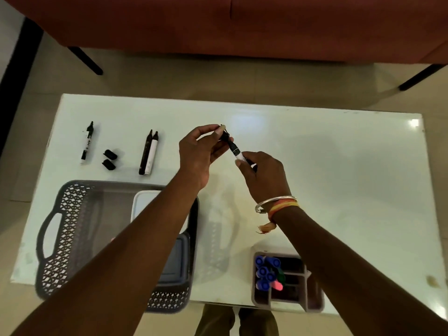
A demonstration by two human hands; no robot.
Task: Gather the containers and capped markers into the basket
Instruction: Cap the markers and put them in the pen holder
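nearest, the grey organiser [288, 301] holding capped markers is sitting at the bench [339, 166] edge, and the basket [72, 238] on the left is already carrying lidded containers [174, 263]. above the bench middle, the right hand [264, 175] is pinching the marker [236, 151] barrel while the left hand [198, 154] is pinching its cap [225, 135] at the tip. lining cap and barrel straight, then pushing until seated, looks wise. farther left, three uncapped markers [149, 152] and two loose caps [109, 159] are lying waiting.
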